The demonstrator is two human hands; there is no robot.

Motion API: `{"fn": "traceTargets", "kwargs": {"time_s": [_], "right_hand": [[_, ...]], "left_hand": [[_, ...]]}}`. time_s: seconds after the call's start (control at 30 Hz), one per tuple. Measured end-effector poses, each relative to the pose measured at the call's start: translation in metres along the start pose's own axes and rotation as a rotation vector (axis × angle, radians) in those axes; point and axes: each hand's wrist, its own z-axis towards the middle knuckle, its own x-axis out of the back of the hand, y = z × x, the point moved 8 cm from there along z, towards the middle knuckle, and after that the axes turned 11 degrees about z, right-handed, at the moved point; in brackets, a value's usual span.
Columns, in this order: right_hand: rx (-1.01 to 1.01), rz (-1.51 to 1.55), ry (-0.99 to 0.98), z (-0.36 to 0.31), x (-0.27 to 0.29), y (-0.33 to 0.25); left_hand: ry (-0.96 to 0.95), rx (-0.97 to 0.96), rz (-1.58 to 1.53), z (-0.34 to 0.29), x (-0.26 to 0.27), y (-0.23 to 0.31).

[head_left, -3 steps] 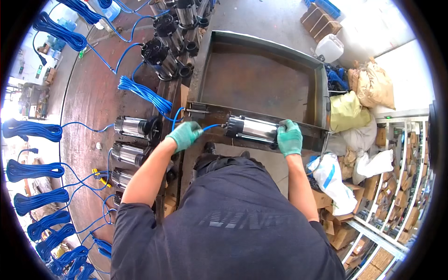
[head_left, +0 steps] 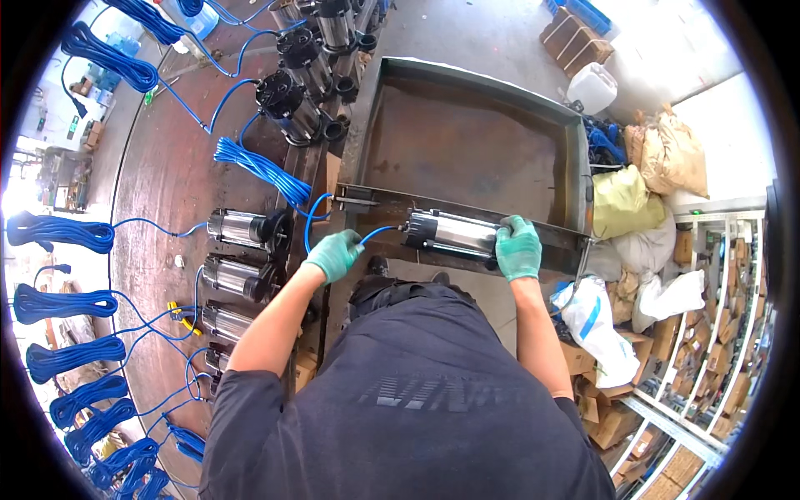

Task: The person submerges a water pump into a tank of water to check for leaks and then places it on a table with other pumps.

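Note:
A silver electric pump (head_left: 454,231) with black ends lies on its side along the near edge of a metal water trough (head_left: 367,125). My right hand (head_left: 518,247), in a green glove, is closed round the pump's right end. From the left end of the pump runs a blue cable (head_left: 380,231). My left hand (head_left: 335,255), also gloved in green, pinches this cable a short way from the pump. Beyond that hand the cable loops up towards a tied blue coil (head_left: 262,169) on the table. My fingertips are partly hidden by the gloves.
Several similar pumps stand upright at the table's far edge, such as one black-topped pump (head_left: 287,107). More pumps (head_left: 237,229) lie on the table (head_left: 154,192) at left, with blue cable coils (head_left: 62,233). Sacks (head_left: 671,154) and a shelf rack (head_left: 696,333) are at right.
My left hand has moved slightly nearer to me and a little right, still on the cable. My right hand and the pump stay nearly in place.

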Motion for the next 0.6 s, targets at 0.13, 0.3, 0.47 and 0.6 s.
{"fn": "traceTargets", "kwargs": {"time_s": [0.13,0.3,0.47,0.6], "right_hand": [[0.066,0.022,0.04,-0.011,-0.008,0.007],[0.134,0.039,0.076,-0.013,-0.008,0.002],[0.117,0.046,0.091,-0.015,-0.008,0.001],[0.166,0.062,0.141,-0.018,-0.007,-0.003]], "left_hand": [[-0.039,0.005,0.278,-0.022,0.024,0.015],[0.321,-0.211,0.748,-0.01,0.095,-0.002],[0.023,-0.06,0.638,-0.005,0.092,-0.021],[-0.304,-0.025,-0.12,-0.042,0.014,-0.023]]}}
